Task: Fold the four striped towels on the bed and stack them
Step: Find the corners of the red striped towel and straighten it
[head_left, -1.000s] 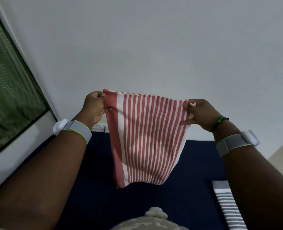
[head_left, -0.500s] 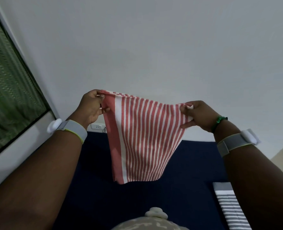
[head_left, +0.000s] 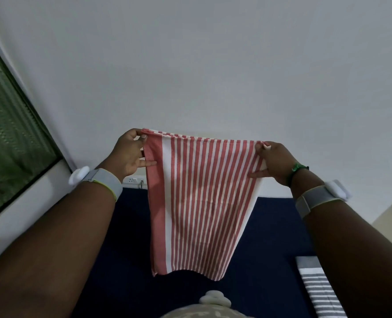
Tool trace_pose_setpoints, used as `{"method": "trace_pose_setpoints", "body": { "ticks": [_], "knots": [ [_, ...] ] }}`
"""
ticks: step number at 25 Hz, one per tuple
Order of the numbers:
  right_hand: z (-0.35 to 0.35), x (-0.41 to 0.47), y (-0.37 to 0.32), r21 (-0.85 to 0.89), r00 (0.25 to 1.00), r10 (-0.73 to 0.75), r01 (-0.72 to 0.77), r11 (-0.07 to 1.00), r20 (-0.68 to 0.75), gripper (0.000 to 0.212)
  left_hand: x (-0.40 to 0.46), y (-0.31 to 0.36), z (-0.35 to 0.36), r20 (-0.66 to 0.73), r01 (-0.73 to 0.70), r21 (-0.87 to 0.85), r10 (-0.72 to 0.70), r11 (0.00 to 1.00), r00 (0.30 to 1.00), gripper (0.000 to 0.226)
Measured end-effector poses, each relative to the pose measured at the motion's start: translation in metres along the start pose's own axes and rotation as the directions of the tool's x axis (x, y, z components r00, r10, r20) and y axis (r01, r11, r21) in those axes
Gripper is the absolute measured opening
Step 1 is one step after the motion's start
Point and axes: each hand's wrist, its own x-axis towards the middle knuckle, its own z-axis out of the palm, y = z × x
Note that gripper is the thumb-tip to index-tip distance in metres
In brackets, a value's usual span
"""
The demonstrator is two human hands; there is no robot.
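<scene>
Head view: we are holding red-and-white striped cloth towel (head_left: 197,203) in air over dark blue bed (head_left: 126,260), left hand (head_left: 127,154) and right hand (head_left: 274,161) pinching top corners; grey-and-white striped towel (head_left: 319,288) lying near right.

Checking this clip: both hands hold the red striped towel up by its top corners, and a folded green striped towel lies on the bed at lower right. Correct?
Not quite. The head view shows the left hand and right hand pinching the red striped towel by its top corners, but the folded towel on the bed at lower right is grey and white striped, not green.
</scene>
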Motion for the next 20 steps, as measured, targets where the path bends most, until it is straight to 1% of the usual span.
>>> {"method": "trace_pose_setpoints", "body": {
  "ticks": [1,3,5,7,10,12,14,15,18,20],
  "knots": [
    [0.001,0.005,0.001,-0.096,0.999,-0.025,0.028,0.995,0.031,0.085,0.006,0.000,0.001,0.009,0.027,-0.026,-0.027,0.999,1.000,0.009],
    [0.006,0.024,0.004,-0.174,0.998,-0.054,0.056,0.983,0.019,0.085,0.020,0.000,0.006,0.014,0.060,-0.061,-0.060,0.996,0.998,0.012],
    [0.007,0.044,0.002,-0.183,0.998,-0.048,0.041,0.982,-0.033,0.081,0.034,0.004,0.012,-0.002,0.056,-0.106,-0.057,0.993,0.998,0.017],
    [0.005,0.064,0.001,-0.139,0.994,-0.023,0.009,0.990,-0.103,0.075,0.049,0.010,0.019,-0.005,0.019,-0.154,-0.020,0.988,1.000,0.020],
    [0.001,0.095,0.001,-0.021,0.976,0.041,-0.046,0.999,-0.212,0.064,0.075,0.022,0.028,-0.009,-0.062,-0.201,0.061,0.978,0.998,0.023],
    [0.000,0.111,0.005,0.041,0.959,0.062,-0.052,0.998,-0.276,0.060,0.086,0.030,0.036,0.007,-0.107,-0.205,0.111,0.973,0.994,0.024],
    [-0.004,0.122,0.008,0.185,0.941,0.104,-0.045,0.982,-0.323,0.057,0.095,0.041,0.041,0.013,-0.163,-0.215,0.169,0.963,0.985,0.020],
    [-0.005,0.127,0.011,0.265,0.930,0.127,-0.034,0.964,-0.346,0.057,0.097,0.045,0.042,0.017,-0.187,-0.222,0.195,0.957,0.981,0.018],
    [-0.002,0.138,0.015,0.362,0.889,0.141,0.030,0.932,-0.435,0.051,0.110,0.052,0.040,0.042,-0.268,-0.241,0.286,0.933,0.957,0.011],
    [0.003,0.130,0.014,0.498,0.880,0.174,0.080,0.864,-0.443,0.043,0.110,0.047,0.034,0.070,-0.294,-0.261,0.322,0.919,0.944,0.016]
  ]
}}
